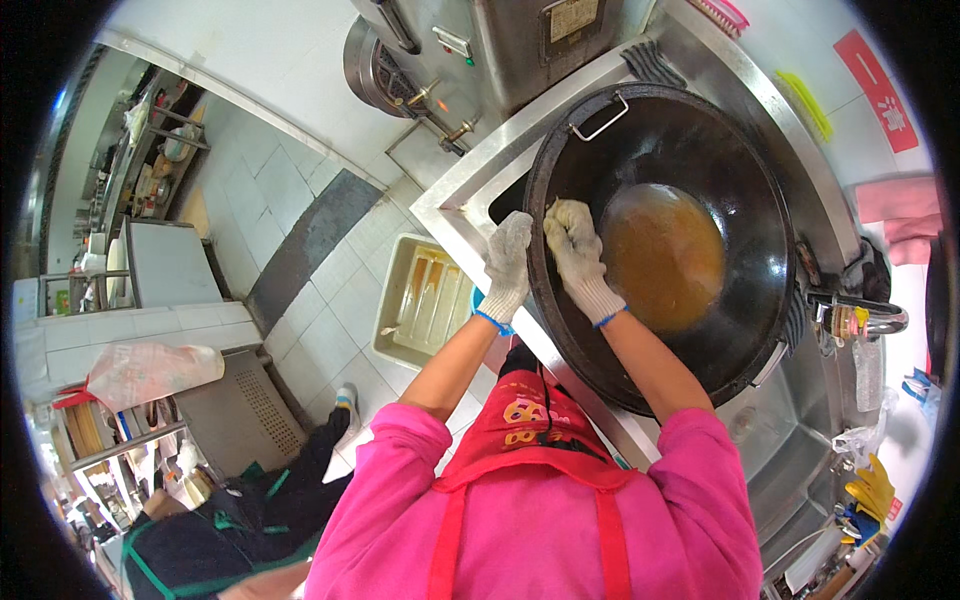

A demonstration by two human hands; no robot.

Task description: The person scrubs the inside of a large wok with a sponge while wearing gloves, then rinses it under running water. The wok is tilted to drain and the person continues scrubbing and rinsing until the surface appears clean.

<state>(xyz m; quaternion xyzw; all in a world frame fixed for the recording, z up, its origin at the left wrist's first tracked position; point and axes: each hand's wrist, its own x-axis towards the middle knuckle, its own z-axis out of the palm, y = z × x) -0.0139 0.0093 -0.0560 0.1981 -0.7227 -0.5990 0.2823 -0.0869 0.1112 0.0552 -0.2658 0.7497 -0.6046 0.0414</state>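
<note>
A large black wok rests over a stainless steel sink, with a pool of cloudy brown liquid at its bottom. Both my hands wear knitted work gloves. My left hand is against the outside of the wok's left rim. Inside that rim, my right hand is curled close to the wall; whether it holds a cloth or scrubber cannot be told. A metal loop handle stands at the wok's upper left, and a second one is at the lower right.
A faucet stands right of the wok. Striped dark cloths lie on the sink edge. A cream plastic tub sits on the tiled floor at the left. Another person in dark clothing is at the lower left.
</note>
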